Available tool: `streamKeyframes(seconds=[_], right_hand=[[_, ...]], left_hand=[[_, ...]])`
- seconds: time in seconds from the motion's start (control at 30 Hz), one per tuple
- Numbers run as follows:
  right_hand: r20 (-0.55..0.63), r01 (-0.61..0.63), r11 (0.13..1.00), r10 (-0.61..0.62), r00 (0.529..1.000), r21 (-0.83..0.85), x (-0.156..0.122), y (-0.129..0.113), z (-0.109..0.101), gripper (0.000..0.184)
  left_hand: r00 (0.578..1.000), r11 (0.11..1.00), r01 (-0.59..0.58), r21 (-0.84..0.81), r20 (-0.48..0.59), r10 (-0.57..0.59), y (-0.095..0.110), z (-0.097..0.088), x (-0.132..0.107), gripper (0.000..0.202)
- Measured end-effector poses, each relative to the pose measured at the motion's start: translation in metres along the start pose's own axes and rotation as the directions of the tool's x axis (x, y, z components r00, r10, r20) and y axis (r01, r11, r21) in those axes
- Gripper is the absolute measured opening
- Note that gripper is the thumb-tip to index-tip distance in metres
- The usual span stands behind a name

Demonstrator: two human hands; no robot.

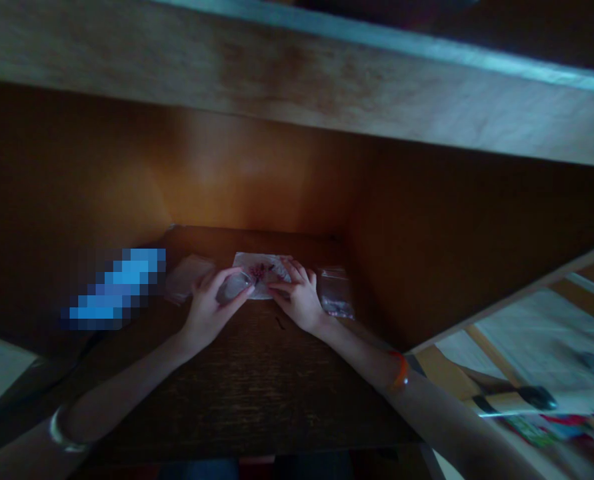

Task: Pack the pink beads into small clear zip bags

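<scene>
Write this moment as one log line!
left hand: holding round clear thing; right hand: at white sheet; on it: red bits; right side: clear bag

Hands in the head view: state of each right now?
Left hand: holding a small clear item.
Right hand: over the white sheet's right side; open or closed cannot be told.

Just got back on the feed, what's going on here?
A person's left hand holds a clear, roundish item between thumb and fingers. The right hand is at the right side of a pale sheet bearing small reddish and dark bits; whether it grips anything is unclear. A clear bag lies to the right.
</scene>
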State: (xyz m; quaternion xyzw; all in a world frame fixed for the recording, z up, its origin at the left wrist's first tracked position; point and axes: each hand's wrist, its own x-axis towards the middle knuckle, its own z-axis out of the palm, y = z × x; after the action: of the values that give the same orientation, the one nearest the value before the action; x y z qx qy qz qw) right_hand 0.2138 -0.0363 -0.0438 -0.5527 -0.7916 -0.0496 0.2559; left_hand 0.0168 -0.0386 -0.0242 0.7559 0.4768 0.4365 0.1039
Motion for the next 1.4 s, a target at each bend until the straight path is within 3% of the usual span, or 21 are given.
streamKeyframes(seconds=[0.57,0.67,0.77,0.9,1.0,1.07,1.2,1.3,1.4], right_hand=[[0.006,0.041,0.996,-0.042,0.999,0.078,0.000,0.001,0.005,0.013],[-0.116,0.035,0.989,-0.018,0.993,0.143,-0.001,-0.001,0.000,0.012],[-0.292,0.030,0.970,0.043,0.956,0.241,-0.004,-0.006,-0.009,0.013],[-0.431,0.154,0.933,0.002,0.902,0.326,-0.008,-0.012,-0.017,0.012],[-0.378,0.262,0.903,-0.123,0.917,0.341,-0.009,-0.016,-0.018,0.015],[-0.334,0.263,0.899,-0.142,0.932,0.351,-0.009,-0.016,-0.017,0.020],[-0.268,0.128,0.948,-0.047,0.962,0.291,-0.007,-0.012,-0.012,0.028],[-0.136,0.024,0.991,-0.006,0.991,0.133,-0.005,-0.008,-0.005,0.032],[-0.019,-0.006,1.000,0.006,1.000,0.007,-0.003,-0.005,0.000,0.031]], left_hand=[[0.985,0.982,-0.171,0.079,0.041,0.168,0.001,-0.001,-0.003,0.034],[0.980,0.976,-0.195,0.099,0.049,0.191,0.001,-0.001,-0.004,0.036],[0.978,0.970,-0.207,0.126,0.064,0.200,0.002,-0.001,-0.005,0.039],[0.969,0.963,-0.238,0.131,0.094,0.226,0.001,0.000,-0.006,0.042],[0.963,0.958,-0.262,0.118,0.088,0.253,0.001,0.001,-0.006,0.039],[0.963,0.959,-0.265,0.103,0.079,0.257,0.001,0.000,-0.006,0.038],[0.974,0.976,-0.217,0.034,0.074,0.214,0.002,-0.001,-0.005,0.035],[0.991,0.990,-0.125,-0.069,0.045,0.128,0.001,-0.002,-0.004,0.027],[0.999,0.980,-0.036,-0.194,0.000,0.036,-0.001,-0.003,-0.005,0.025]])
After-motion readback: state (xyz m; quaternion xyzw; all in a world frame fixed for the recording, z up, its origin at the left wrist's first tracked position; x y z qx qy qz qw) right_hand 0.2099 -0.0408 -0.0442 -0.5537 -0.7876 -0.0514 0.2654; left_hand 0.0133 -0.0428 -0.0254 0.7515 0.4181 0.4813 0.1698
